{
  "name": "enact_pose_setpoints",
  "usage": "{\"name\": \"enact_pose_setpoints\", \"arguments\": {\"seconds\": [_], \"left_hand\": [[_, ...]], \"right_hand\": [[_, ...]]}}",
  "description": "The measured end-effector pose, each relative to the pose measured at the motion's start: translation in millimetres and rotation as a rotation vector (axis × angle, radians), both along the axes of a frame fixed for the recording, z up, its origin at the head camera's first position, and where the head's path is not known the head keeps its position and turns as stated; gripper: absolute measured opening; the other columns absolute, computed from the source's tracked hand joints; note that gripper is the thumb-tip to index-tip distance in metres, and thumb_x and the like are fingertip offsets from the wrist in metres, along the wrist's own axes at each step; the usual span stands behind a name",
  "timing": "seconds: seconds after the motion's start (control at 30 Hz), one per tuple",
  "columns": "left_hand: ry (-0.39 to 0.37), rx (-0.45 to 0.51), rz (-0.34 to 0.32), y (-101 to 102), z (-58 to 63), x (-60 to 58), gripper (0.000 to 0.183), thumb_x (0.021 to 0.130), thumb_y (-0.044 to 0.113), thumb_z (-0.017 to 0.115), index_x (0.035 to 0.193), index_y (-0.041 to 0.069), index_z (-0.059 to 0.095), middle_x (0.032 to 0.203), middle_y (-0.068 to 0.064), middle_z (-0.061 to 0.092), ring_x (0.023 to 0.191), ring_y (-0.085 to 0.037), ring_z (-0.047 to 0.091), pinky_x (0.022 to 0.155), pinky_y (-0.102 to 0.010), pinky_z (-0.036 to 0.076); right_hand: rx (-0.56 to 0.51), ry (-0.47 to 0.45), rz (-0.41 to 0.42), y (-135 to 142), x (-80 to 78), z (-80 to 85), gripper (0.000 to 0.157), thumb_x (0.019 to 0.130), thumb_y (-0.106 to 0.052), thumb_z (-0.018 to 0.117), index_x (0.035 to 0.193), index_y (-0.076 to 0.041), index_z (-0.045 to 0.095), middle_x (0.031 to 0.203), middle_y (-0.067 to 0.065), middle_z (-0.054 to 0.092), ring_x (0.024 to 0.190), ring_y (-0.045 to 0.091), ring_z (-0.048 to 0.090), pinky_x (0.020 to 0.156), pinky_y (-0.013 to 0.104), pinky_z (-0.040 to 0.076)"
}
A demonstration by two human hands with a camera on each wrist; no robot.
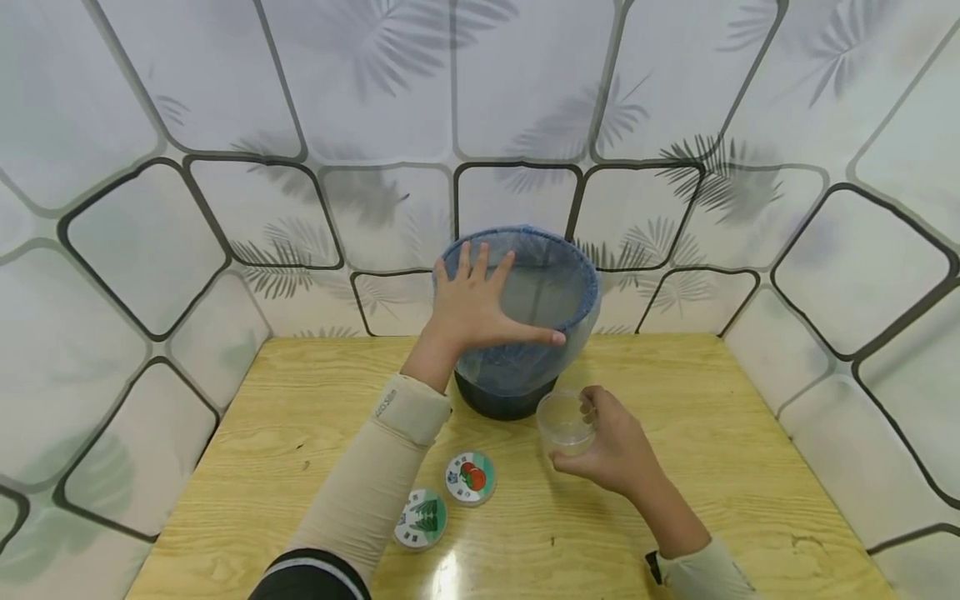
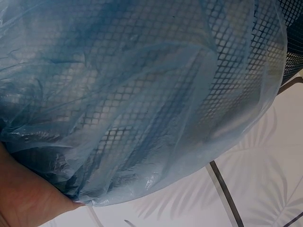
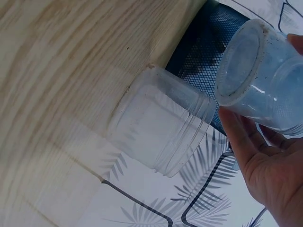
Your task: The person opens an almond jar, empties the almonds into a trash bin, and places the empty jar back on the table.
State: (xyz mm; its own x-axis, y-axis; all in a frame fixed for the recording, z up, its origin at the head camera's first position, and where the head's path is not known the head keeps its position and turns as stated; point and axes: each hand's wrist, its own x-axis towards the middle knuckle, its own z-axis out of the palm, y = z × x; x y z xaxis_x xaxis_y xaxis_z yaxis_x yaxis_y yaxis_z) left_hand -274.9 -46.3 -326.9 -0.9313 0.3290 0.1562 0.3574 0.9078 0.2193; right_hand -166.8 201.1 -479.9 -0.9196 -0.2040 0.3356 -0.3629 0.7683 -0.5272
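A dark mesh wastebasket [image 1: 504,404] lined with a thin blue plastic bag [image 1: 558,342] stands at the back of the table. My left hand [image 1: 476,308] is spread over its left side, fingers straight and thumb stretched across the opening. In the left wrist view, part of that hand [image 2: 28,196] lies against the bag [image 2: 142,118]. My right hand [image 1: 618,446] grips a clear plastic jar [image 3: 241,66], its base turned toward the right wrist camera. A second clear jar [image 3: 156,118], with a threaded neck, stands on the table close by.
Two round lids lie left of the jars, one with a tomato picture [image 1: 470,477], the other with a green plant [image 1: 420,518]. The wooden table [image 1: 712,417] is bordered at the back and sides by patterned walls [image 1: 390,208].
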Motion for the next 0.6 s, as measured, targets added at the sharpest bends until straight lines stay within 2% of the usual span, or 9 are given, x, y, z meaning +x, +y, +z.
{"name": "enact_pose_setpoints", "arguments": {"seconds": [0.43, 0.6], "left_hand": [[-0.014, 0.001, 0.003, 0.1, 1.9, 1.4, 0.142, 0.062, 0.106, 0.058, 0.173, 0.033, 0.005, 0.180, -0.016, 0.002, 0.166, -0.041, -0.007, 0.126, -0.078, -0.001], [-0.016, 0.006, 0.000, 0.6, 1.9, 0.9, 0.141, 0.063, 0.105, 0.057, 0.172, 0.034, 0.003, 0.180, -0.015, 0.001, 0.166, -0.041, -0.008, 0.126, -0.078, -0.002]], "right_hand": [[0.013, 0.021, 0.049, -3.4, 1.3, -6.4, 0.089, 0.062, -0.042, 0.101, 0.131, -0.004, 0.059, 0.106, 0.007, 0.067, 0.089, 0.016, 0.061, 0.073, 0.036, 0.055], [-0.005, -0.017, 0.066, -6.1, 2.5, -8.6, 0.086, 0.062, -0.040, 0.101, 0.127, -0.006, 0.058, 0.104, 0.004, 0.063, 0.088, 0.016, 0.060, 0.073, 0.034, 0.055]]}}
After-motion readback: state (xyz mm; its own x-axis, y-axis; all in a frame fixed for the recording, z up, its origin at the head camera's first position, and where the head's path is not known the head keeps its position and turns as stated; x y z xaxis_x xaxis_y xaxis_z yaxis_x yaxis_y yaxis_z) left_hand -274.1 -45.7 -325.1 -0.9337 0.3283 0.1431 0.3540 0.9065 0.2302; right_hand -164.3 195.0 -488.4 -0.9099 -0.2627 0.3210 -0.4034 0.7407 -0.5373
